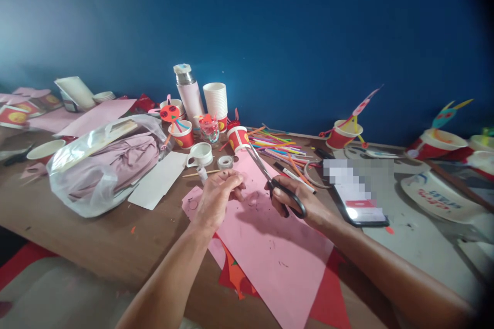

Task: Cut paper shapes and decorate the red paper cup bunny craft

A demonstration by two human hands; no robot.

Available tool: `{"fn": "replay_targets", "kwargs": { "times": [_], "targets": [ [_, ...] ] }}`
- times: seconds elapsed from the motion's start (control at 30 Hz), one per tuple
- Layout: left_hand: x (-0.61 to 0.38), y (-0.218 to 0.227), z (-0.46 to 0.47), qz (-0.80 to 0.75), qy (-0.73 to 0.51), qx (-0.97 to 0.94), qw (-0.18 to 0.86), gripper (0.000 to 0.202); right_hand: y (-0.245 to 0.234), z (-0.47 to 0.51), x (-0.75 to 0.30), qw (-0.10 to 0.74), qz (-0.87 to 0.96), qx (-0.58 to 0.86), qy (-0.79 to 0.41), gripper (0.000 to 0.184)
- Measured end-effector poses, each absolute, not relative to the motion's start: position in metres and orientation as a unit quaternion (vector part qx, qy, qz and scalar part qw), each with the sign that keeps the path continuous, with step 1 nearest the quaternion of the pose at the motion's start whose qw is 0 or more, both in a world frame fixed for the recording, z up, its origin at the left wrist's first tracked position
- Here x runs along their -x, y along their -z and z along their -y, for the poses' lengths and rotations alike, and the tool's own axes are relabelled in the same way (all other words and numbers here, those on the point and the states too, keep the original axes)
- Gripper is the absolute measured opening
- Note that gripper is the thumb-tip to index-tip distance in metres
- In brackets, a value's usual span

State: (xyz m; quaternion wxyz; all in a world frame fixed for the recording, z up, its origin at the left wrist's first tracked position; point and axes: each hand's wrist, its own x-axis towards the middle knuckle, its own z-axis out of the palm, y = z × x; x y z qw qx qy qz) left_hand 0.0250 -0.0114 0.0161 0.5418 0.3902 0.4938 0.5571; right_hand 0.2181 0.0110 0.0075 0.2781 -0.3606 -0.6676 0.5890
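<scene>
My right hand [299,200] grips a pair of black-handled scissors [270,177], blades pointing up and to the left, over a large pink paper sheet [266,241] on the wooden table [116,236]. My left hand [219,195] hovers just left of the scissors with its fingers curled and pinched together; what it holds, if anything, is too small to make out. Red and orange paper sheets [328,298] lie under the pink sheet.
A clear plastic bag with cloth [104,164] lies at left beside white paper [158,180]. Behind stand a flask [189,95], stacked paper cups [216,103], decorated red cups [237,138], coloured straws [281,151], a tape roll [225,162]. A phone [360,200] and paper plates [440,195] sit right.
</scene>
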Motion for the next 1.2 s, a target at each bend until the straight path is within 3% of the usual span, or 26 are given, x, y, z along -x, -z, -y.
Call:
{"fn": "replay_targets", "kwargs": {
  "times": [0.27,0.33,0.47,0.57,0.83,1.2],
  "targets": [
    [-0.027,-0.008,0.008,-0.467,-0.576,-0.331,0.584,0.012,-0.004,-0.013,-0.215,0.274,0.669,0.418,-0.55,0.03],
    [-0.029,-0.006,0.007,-0.457,-0.574,-0.323,0.598,0.013,-0.001,-0.016,-0.217,0.258,0.713,0.453,-0.469,0.03],
    [-0.031,-0.003,0.005,-0.457,-0.567,-0.325,0.603,0.016,0.0,-0.024,-0.224,0.185,0.821,0.51,-0.175,0.027],
    [-0.031,-0.001,0.004,-0.471,-0.568,-0.326,0.591,0.018,-0.006,-0.029,-0.232,0.108,0.843,0.521,-0.073,0.029],
    [-0.027,-0.009,0.003,-0.463,-0.602,-0.319,0.567,0.017,-0.032,-0.033,-0.254,0.006,0.857,0.512,-0.051,0.036],
    [0.021,-0.064,0.004,-0.42,-0.695,-0.344,0.472,0.012,-0.028,-0.016,-0.25,-0.056,0.885,0.459,-0.058,0.021]
  ]
}}
